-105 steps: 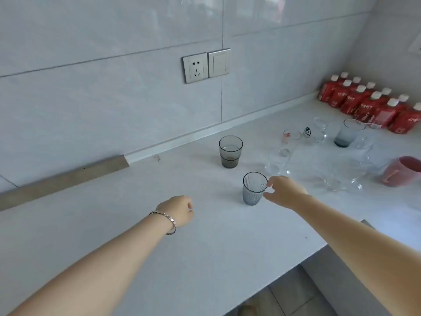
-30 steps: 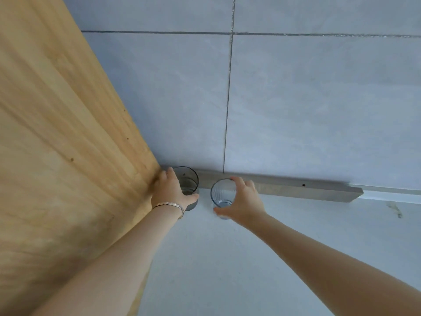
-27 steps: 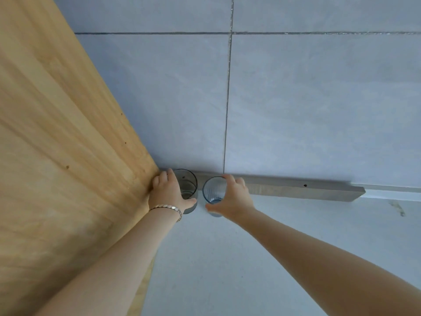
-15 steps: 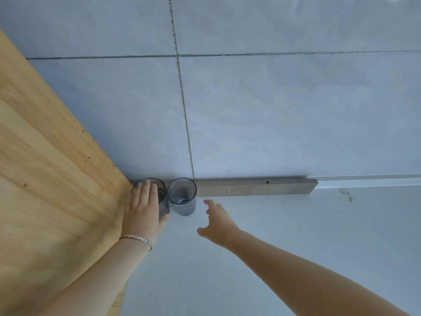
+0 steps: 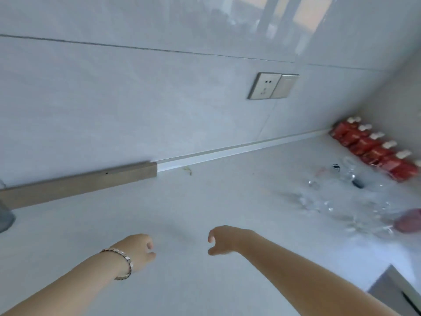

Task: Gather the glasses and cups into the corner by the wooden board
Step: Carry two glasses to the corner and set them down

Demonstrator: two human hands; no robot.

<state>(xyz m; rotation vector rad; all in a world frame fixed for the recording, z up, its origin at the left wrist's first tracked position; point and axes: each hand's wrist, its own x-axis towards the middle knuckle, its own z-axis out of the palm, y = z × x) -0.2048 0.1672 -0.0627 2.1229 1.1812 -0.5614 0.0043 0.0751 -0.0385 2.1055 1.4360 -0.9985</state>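
Both hands hover empty over the white counter [image 5: 227, 201]. My left hand [image 5: 139, 248], with a bracelet on the wrist, has its fingers loosely curled. My right hand [image 5: 224, 239] is half open, thumb apart from the fingers. At the far left edge a grey glass [image 5: 5, 216] is partly in view by the wall. Far right, blurred clear glasses [image 5: 319, 201] and a pink cup [image 5: 409, 221] stand on the counter. The wooden board is out of view.
A row of red bottles [image 5: 373, 149] with white caps lines the right wall. A metal strip [image 5: 79, 183] runs along the wall's base. A socket and switch [image 5: 272, 86] sit on the tiled wall. The counter's edge drops off at lower right [image 5: 382, 277].
My view has swung right, away from the wooden board and the two grey glasses. My left hand has let go of its glass; both hands have drawn back over the counter.
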